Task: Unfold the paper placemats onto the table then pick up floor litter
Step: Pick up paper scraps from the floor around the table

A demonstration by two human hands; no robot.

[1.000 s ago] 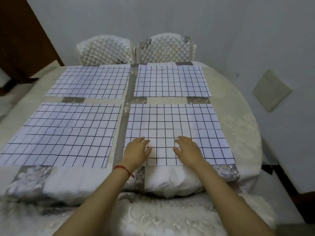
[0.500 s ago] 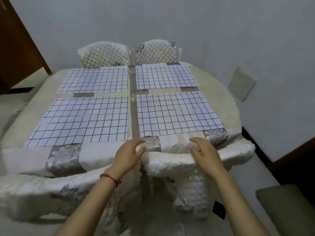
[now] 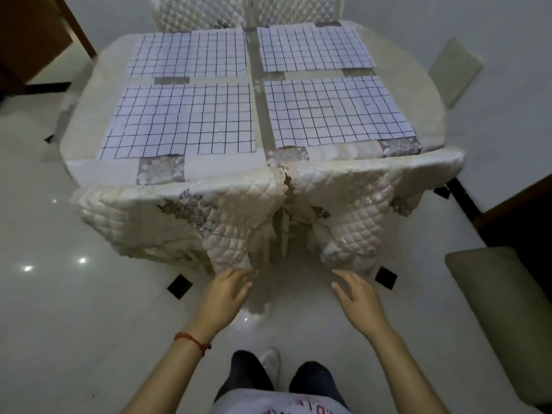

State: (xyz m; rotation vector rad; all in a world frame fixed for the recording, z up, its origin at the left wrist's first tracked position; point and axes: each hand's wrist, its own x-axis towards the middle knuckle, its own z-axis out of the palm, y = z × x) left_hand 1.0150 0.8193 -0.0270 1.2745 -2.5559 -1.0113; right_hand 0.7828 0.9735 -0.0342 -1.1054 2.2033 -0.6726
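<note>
two hands (image 3: 225, 294) (image 3: 357, 297), fingers (image 3: 339, 277) loosely outstretched

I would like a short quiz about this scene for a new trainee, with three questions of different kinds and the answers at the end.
1. True or false: four grid placemats lie unfolded on the table.
2. Multiple choice: the left hand is (A) gripping a placemat, (B) open, low near the quilted chair covers, (C) holding litter.
3. Short answer: what is worn on the left wrist?

Key
1. True.
2. B; the right hand is open too and holds nothing.
3. A red string bracelet.
</note>
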